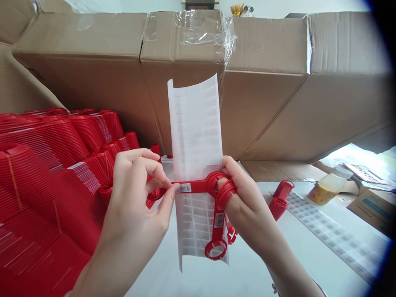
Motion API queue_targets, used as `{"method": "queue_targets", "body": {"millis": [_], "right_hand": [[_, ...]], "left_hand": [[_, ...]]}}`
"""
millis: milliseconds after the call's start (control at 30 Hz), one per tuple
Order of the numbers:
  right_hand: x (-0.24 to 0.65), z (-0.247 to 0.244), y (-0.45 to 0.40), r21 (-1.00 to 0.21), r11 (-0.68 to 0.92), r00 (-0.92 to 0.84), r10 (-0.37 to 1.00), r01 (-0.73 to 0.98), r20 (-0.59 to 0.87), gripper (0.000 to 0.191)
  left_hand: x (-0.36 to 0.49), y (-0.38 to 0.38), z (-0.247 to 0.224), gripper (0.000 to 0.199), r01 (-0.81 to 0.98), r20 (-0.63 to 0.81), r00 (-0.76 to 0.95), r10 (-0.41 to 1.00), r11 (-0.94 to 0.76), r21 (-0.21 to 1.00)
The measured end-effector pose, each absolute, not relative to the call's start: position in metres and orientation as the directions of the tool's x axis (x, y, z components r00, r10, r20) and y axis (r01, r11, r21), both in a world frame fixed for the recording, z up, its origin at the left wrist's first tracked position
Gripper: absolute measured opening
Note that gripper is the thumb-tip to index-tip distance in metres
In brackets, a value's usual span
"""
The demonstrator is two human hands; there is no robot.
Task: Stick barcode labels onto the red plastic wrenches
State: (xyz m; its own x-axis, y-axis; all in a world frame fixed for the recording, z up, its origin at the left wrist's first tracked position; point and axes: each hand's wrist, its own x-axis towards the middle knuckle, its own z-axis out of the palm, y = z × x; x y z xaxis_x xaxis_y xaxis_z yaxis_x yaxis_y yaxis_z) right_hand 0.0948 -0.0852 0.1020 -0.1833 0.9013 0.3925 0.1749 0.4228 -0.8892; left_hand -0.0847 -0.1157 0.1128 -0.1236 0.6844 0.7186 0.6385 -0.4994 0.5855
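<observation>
A red plastic strip with ring ends (pixel 198 187) stretches level between my hands, a small barcode label (pixel 185 188) near its left end. My left hand (pixel 145 194) pinches that end with thumb and fingertip at the label. My right hand (pixel 244 198) is closed around the other end and has red rings round its fingers. Below it hangs another red piece (pixel 218 231) with a barcode label and a ring at the bottom. The right hand also grips the edge of a long white label sheet (pixel 198 128), which stands upright behind the strip and curls at its left edge.
Large stacks of red pieces (pixel 52 165) fill the left side. Cardboard walls (pixel 266 111) rise behind. On the white table (pixel 148 272), at the right, are a few red pieces (pixel 280 200), a printed label sheet (pixel 331 231), a yellow-filled container (pixel 324 189) and a small box (pixel 371 210).
</observation>
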Motion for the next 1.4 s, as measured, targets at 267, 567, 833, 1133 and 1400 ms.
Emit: {"method": "queue_targets", "body": {"millis": [267, 567, 833, 1133, 1400], "right_hand": [[0.09, 0.108, -0.077, -0.902, 0.417, -0.075, 0.909, 0.114, 0.411, 0.018], [0.073, 0.086, -0.075, -0.851, 0.523, -0.034, 0.852, 0.037, 0.522, 0.016], [0.084, 0.093, -0.067, -0.861, 0.504, -0.045, 0.864, 0.066, 0.502, 0.015], [0.108, 0.1, -0.042, -0.861, 0.505, -0.093, 0.862, 0.063, 0.498, 0.013], [0.121, 0.101, -0.031, -0.916, 0.399, -0.172, 0.901, -0.04, 0.399, 0.012]], "left_hand": [[-0.084, -0.097, 0.104, 0.038, 0.788, 0.773, -0.188, 0.606, -0.377, 0.487], [-0.074, -0.078, 0.083, 0.083, 0.685, 0.753, -0.317, 0.577, -0.409, 0.602], [-0.085, -0.083, 0.095, 0.036, 0.536, 0.597, -0.299, 0.745, -0.386, 0.75], [-0.122, -0.093, 0.126, 0.017, -0.168, 0.138, 0.008, 0.99, -0.135, 0.976], [-0.135, -0.093, 0.123, 0.023, -0.205, 0.14, 0.269, 0.953, -0.085, 0.975]]}}
